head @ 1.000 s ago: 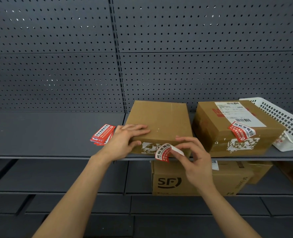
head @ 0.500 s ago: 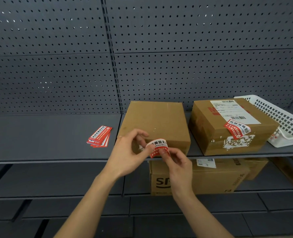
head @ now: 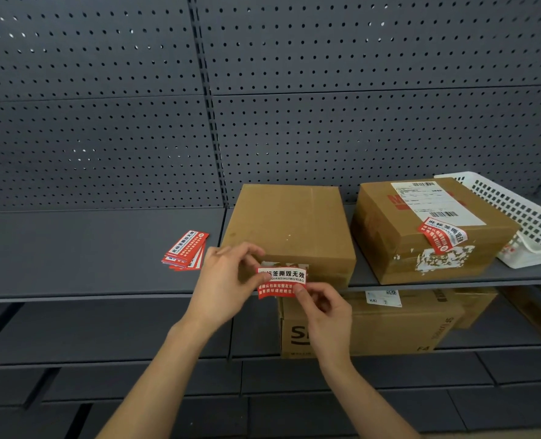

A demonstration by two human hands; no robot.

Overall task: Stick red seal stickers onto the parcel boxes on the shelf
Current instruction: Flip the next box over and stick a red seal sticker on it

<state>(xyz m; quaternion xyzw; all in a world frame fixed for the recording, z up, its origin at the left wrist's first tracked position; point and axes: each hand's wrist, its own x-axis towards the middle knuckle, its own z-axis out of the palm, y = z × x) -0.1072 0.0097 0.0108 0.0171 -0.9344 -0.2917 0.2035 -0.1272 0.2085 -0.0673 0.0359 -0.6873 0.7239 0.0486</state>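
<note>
Grey steel shelf [head: 98, 251] carries the plain parcel box [head: 289, 221] at its front lip. Left hand [head: 223, 285] and right hand [head: 324, 315] pinch the red seal sticker [head: 282, 282] by opposite edges before the box's front face. Likely thin, limp, tacky; best held at the margins, kept taut

I read this as a parcel storeroom or courier pick-up point. Dark grey metal shelving [head: 98, 248] fills my view, backed by perforated pegboard panels [head: 358, 137] from 10 to 2 o'clock. Brown cardboard parcel boxes sit on it: a plain box [head: 289, 223] at 12 o'clock, a box with a printed shipping label [head: 421, 223] at 2 o'clock, and courier-branded cartons [head: 389, 327] on the shelf below at 4 o'clock.
</note>
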